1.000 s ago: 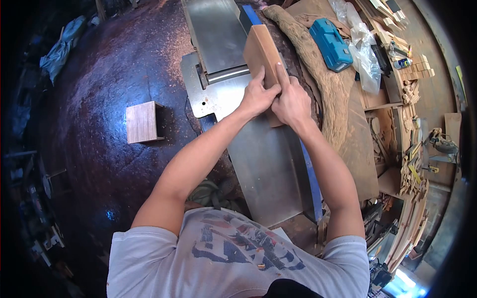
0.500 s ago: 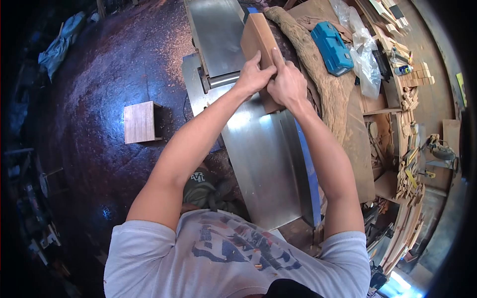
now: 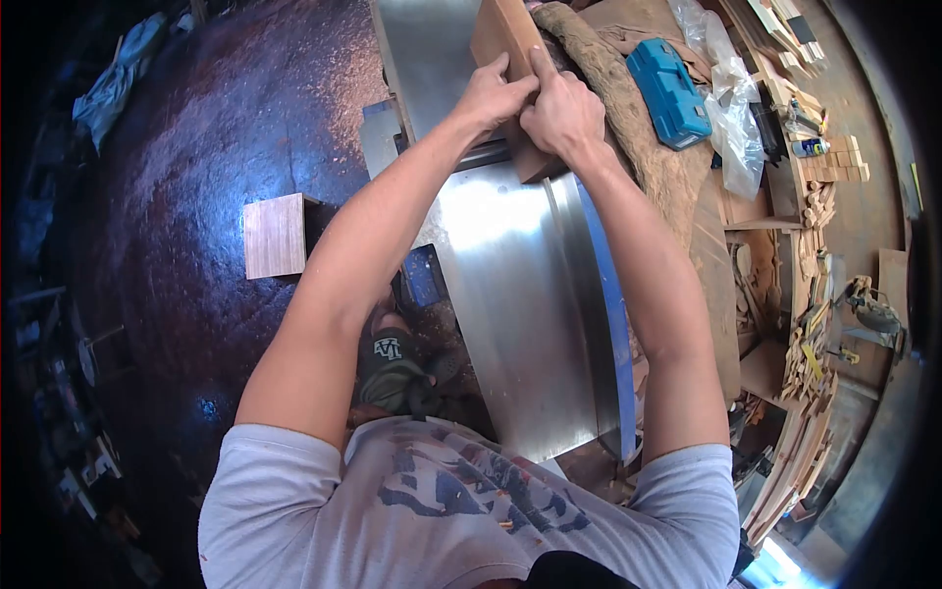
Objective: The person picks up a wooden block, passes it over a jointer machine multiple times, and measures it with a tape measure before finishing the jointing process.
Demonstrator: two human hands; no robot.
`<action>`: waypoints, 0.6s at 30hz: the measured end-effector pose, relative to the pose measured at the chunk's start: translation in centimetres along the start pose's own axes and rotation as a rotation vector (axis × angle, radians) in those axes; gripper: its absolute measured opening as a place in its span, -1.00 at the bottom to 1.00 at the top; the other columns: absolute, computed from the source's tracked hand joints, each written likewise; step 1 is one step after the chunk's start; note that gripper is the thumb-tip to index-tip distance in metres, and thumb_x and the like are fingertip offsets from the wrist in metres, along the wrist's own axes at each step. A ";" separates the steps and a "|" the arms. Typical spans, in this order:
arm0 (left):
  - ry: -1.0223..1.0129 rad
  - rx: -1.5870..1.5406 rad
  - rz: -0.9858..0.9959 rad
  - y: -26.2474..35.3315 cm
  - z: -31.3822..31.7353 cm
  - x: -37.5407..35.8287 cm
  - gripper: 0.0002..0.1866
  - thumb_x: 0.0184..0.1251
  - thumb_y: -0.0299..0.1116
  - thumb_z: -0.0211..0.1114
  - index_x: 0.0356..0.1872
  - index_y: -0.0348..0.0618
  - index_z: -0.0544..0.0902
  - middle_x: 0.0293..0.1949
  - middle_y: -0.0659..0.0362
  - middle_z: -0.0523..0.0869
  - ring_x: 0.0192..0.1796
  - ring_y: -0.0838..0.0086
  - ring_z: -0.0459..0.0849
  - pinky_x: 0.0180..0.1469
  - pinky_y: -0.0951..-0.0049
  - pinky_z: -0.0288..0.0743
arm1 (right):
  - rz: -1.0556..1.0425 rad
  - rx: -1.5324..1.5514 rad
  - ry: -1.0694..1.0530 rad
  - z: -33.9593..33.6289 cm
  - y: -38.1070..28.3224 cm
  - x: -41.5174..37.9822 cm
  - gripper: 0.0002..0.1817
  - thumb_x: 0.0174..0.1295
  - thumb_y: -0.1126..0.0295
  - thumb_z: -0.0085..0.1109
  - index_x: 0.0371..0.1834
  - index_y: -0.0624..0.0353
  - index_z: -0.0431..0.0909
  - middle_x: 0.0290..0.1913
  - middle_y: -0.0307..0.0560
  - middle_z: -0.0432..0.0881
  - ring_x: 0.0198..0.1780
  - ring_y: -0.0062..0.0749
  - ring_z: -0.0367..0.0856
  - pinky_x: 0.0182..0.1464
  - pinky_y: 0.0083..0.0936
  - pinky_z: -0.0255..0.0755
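A thick wooden board (image 3: 512, 34) stands on edge on the steel bed of a jointer (image 3: 520, 324), along its blue-backed fence (image 3: 610, 324). My left hand (image 3: 494, 96) is closed on the board's left side, thumb pointing forward and up on its face. My right hand (image 3: 566, 113) grips the board from above and the right, its index finger stretched along the top edge. Both hands are close together near the board's rear part. The cutter area (image 3: 486, 155) lies just below and left of the board, partly covered by it.
A blue tool case (image 3: 669, 93) and clear plastic wrap (image 3: 734, 128) lie right of the jointer, beside a long rough slab (image 3: 648, 167). Shelves of wood offcuts (image 3: 810, 324) line the far right. A small wooden stool (image 3: 275, 238) stands on the shavings-strewn floor (image 3: 177, 294) at left.
Both hands and the board have moved forward along the jointer, away from my body. The board's rear end is now nearer the cutter area, and more of the near bed shows.
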State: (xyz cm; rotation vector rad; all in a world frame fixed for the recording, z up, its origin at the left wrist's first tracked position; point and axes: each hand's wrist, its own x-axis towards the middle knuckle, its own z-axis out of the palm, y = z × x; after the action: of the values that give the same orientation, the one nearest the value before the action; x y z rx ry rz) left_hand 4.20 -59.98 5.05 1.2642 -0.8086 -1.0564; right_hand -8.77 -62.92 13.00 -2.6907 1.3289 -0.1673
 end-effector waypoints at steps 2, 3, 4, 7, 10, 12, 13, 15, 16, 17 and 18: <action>0.008 0.024 -0.015 -0.2 -0.5 1.2 0.08 0.32 -0.19 0.50 0.61 -0.72 0.08 0.42 -0.42 0.54 0.37 0.13 0.68 0.30 0.31 0.64 | 0.001 -0.001 -0.001 0.1 -0.2 0.8 -0.08 0.15 0.32 0.33 0.69 -0.06 0.29 0.14 0.35 0.73 0.15 0.26 0.75 0.22 0.06 0.63; 0.011 0.035 -0.021 -0.1 -0.6 1.5 0.08 0.32 -0.19 0.51 0.61 -0.72 0.08 0.46 -0.43 0.49 0.41 0.11 0.64 0.34 0.29 0.62 | 0.002 -0.001 -0.003 0.1 -0.3 1.1 -0.08 0.15 0.31 0.33 0.69 -0.06 0.29 0.14 0.35 0.73 0.15 0.26 0.75 0.23 0.06 0.63; 0.010 0.025 -0.027 0.1 -0.8 1.8 0.09 0.32 -0.19 0.51 0.62 -0.72 0.07 0.47 -0.44 0.48 0.43 0.09 0.63 0.35 0.29 0.61 | 0.002 -0.001 -0.004 0.1 -0.4 1.6 -0.07 0.15 0.31 0.34 0.69 -0.06 0.29 0.14 0.35 0.73 0.16 0.25 0.75 0.23 0.06 0.63; 0.013 -0.009 -0.041 0.5 -1.4 2.7 0.10 0.31 -0.18 0.51 0.62 -0.71 0.06 0.50 -0.45 0.44 0.45 0.06 0.61 0.38 0.28 0.59 | 0.008 -0.022 -0.001 0.3 -0.6 3.0 -0.06 0.13 0.30 0.34 0.70 -0.06 0.29 0.13 0.36 0.73 0.17 0.25 0.75 0.23 0.06 0.63; 0.035 -0.019 -0.034 0.6 -1.8 3.7 0.11 0.31 -0.17 0.51 0.62 -0.71 0.06 0.48 -0.46 0.46 0.43 0.06 0.63 0.36 0.28 0.60 | 0.002 -0.027 0.003 0.6 -0.8 4.4 -0.06 0.12 0.29 0.34 0.69 -0.07 0.30 0.14 0.34 0.74 0.17 0.24 0.75 0.24 0.06 0.63; 0.060 0.008 -0.028 0.8 -2.1 4.6 0.10 0.31 -0.16 0.51 0.63 -0.70 0.06 0.46 -0.45 0.48 0.41 0.07 0.65 0.33 0.29 0.63 | -0.004 -0.033 0.013 0.9 -0.9 5.4 -0.06 0.12 0.29 0.33 0.69 -0.07 0.30 0.15 0.32 0.74 0.19 0.22 0.75 0.25 0.06 0.62; 0.059 0.007 -0.044 1.1 -2.4 5.0 0.10 0.31 -0.16 0.52 0.63 -0.69 0.08 0.45 -0.45 0.50 0.40 0.07 0.65 0.33 0.29 0.63 | -0.008 -0.039 0.021 1.0 -0.9 6.0 -0.07 0.12 0.28 0.33 0.69 -0.07 0.30 0.16 0.31 0.74 0.19 0.21 0.75 0.26 0.06 0.62; 0.058 0.004 -0.068 1.8 -3.2 6.1 0.08 0.31 -0.16 0.52 0.63 -0.67 0.10 0.44 -0.43 0.53 0.39 0.08 0.66 0.32 0.29 0.64 | 0.001 -0.029 0.020 1.1 -1.5 7.5 -0.07 0.12 0.28 0.32 0.69 -0.06 0.31 0.18 0.29 0.74 0.21 0.20 0.74 0.27 0.05 0.61; 0.035 0.000 -0.043 2.1 -3.7 6.7 0.08 0.31 -0.16 0.52 0.63 -0.66 0.12 0.43 -0.42 0.54 0.38 0.09 0.67 0.31 0.28 0.64 | 0.004 -0.026 0.024 0.8 -1.9 8.3 -0.08 0.12 0.28 0.31 0.69 -0.06 0.31 0.19 0.29 0.74 0.22 0.20 0.73 0.28 0.05 0.61; 0.009 -0.004 -0.013 2.3 -4.2 7.3 0.07 0.30 -0.16 0.52 0.62 -0.66 0.13 0.43 -0.41 0.55 0.37 0.09 0.68 0.31 0.28 0.64 | 0.008 -0.018 -0.023 0.3 -2.2 9.0 -0.05 0.13 0.28 0.30 0.70 -0.02 0.27 0.19 0.30 0.74 0.24 0.23 0.72 0.30 0.04 0.60; -0.020 -0.005 0.022 2.1 -4.5 8.3 0.06 0.30 -0.16 0.52 0.62 -0.65 0.15 0.42 -0.40 0.56 0.36 0.09 0.70 0.31 0.28 0.64 | 0.038 0.001 -0.005 0.3 -2.4 9.5 -0.04 0.13 0.27 0.30 0.71 0.00 0.24 0.19 0.31 0.74 0.25 0.24 0.72 0.31 0.05 0.59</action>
State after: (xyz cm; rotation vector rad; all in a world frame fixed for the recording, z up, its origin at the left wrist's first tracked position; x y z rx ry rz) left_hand 11.52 -66.22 5.79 1.2397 -0.8336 -1.0541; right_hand -1.08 -69.04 13.49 -2.6612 1.3765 -0.1571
